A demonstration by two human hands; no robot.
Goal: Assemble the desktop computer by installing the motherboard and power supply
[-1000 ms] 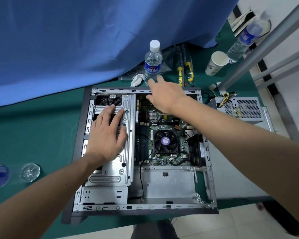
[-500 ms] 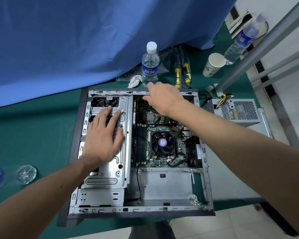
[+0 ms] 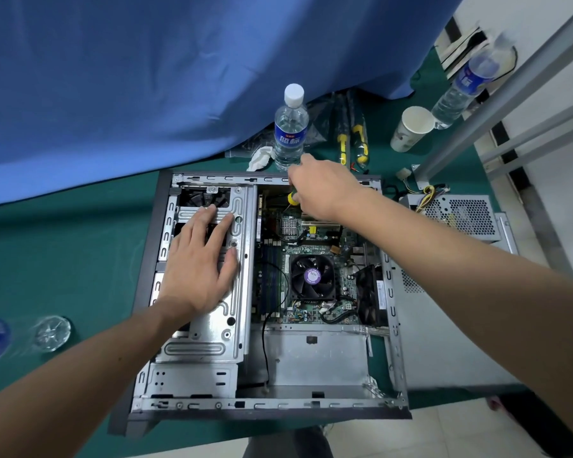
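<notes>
Green motherboard (image 3: 311,259) is being screwed down: right hand (image 3: 325,186) grips a yellow-handled screwdriver (image 3: 291,198), left hand (image 3: 199,259) flat on the steel drive cage (image 3: 212,325); next, steady turning.

A plain blue cloth backdrop (image 3: 146,77) hangs over the dark green surface (image 3: 63,242); silver-grey metal computer case (image 3: 394,325); green motherboard (image 3: 315,249); blue-labelled, white-capped clear plastic water bottle (image 3: 290,127).

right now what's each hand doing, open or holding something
Left hand: open, fingers straight, resting flat on the metal drive cage.
Right hand: closed round a yellow-handled screwdriver, over the motherboard.
</notes>
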